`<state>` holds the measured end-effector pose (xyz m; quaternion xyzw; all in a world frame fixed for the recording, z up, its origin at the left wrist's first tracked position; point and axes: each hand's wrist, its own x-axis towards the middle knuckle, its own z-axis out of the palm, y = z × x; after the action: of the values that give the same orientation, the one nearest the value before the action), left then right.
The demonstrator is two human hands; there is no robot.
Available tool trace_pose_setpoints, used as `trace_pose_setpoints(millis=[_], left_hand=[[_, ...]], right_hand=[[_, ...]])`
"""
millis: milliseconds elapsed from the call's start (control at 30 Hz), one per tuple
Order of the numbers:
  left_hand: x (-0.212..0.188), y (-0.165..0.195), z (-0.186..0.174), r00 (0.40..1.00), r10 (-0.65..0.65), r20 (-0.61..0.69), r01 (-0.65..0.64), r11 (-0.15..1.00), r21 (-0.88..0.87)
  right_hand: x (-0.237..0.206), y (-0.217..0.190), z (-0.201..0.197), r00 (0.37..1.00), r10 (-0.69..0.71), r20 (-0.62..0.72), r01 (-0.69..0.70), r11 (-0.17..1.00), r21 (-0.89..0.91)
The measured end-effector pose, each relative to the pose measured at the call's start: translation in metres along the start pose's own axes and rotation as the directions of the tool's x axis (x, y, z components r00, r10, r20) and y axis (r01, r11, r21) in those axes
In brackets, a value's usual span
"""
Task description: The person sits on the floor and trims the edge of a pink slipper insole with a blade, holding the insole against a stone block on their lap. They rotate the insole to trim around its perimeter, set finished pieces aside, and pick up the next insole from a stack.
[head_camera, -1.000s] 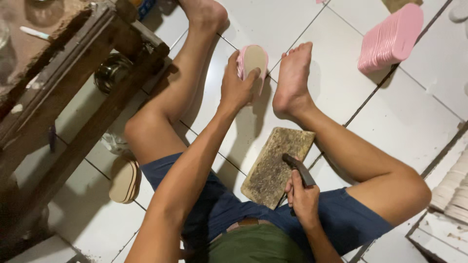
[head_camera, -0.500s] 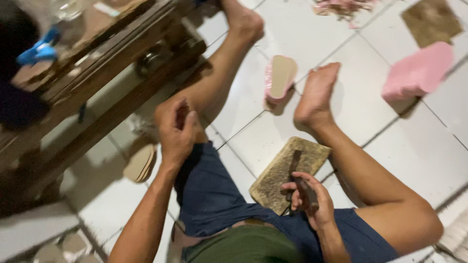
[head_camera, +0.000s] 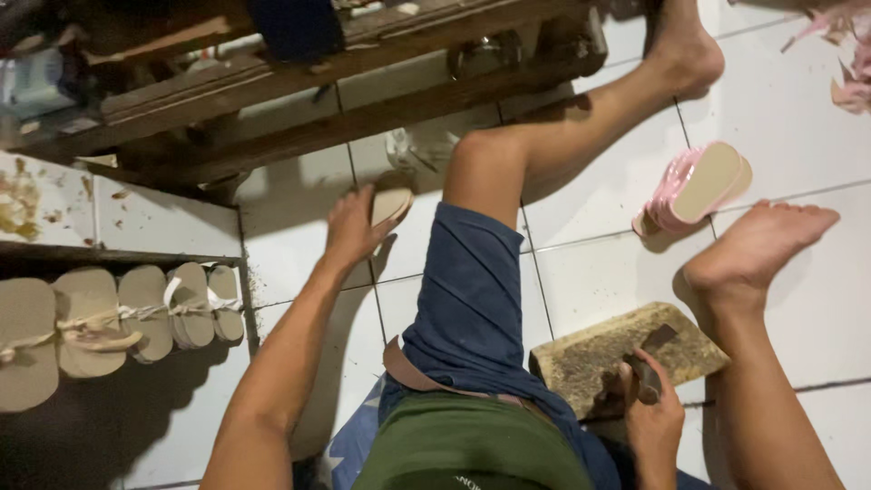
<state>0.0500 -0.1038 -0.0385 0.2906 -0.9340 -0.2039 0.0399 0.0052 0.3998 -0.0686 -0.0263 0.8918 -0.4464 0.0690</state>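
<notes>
The left hand (head_camera: 356,227) grips a light, bendable beige foam sole (head_camera: 390,204) by its edge, left of the worn wooden block (head_camera: 626,354), where the right hand (head_camera: 655,419) holds a dark tool (head_camera: 646,377).

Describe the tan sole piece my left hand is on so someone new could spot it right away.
Start at the dark wooden bench along the top, then drop to the white floor tile beside the bent knee. The left hand grips a small tan sole piece there. Unlike the bundled tan soles at far left, it is loose and untied.
</notes>
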Motion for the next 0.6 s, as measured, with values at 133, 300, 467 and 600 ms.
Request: trace_pose_setpoints(millis=[133,300,467,600], left_hand=[[-0.013,-0.008,0.008,0.989,0.117,-0.094,-0.112,0.992,0.053],[-0.019,-0.012,0.005,0.990,0.047,-0.130,-0.045,0.999,0.017],[-0.015,0.010,-0.012,0.932,-0.357,-0.060,0.222,0.694,-0.685],[-0.020,0.078,-0.006,0.995,-0.027,-0.098,-0.067,0.555,-0.829]], right_hand=[[-0.003,-0.004,0.002,0.998,0.065,0.015,-0.066,0.995,0.075],[-0.006,-0.006,-0.001,0.989,0.148,0.026,-0.149,0.988,0.035],[-0.008,-0.004,0.000,0.997,0.070,-0.017,-0.068,0.992,0.109],[-0.007,0.005,-0.002,0.998,0.046,-0.042,-0.040,0.991,0.126]])
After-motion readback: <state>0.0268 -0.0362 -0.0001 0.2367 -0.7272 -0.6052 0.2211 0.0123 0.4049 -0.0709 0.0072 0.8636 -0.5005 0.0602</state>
